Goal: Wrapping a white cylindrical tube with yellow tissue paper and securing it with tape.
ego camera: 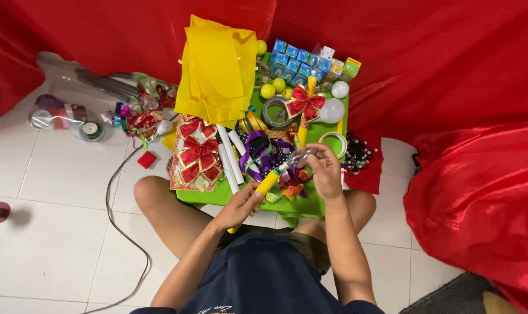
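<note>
Two hands meet at 6 o'clock of the green tabletop [310,204]. Left hand [241,204], fingers curled shut, grips a yellow candle-shaped stick [267,182]. Right hand [326,170] fingers pinch a clear bulb [297,157] at its tip. Bulb looks not fully seated; finished bow-trimmed stick [304,107] lies at 12 o'clock.

Bows [199,152] left of tubes [230,156], boxes [299,60] behind (perhaps stacked)
</note>
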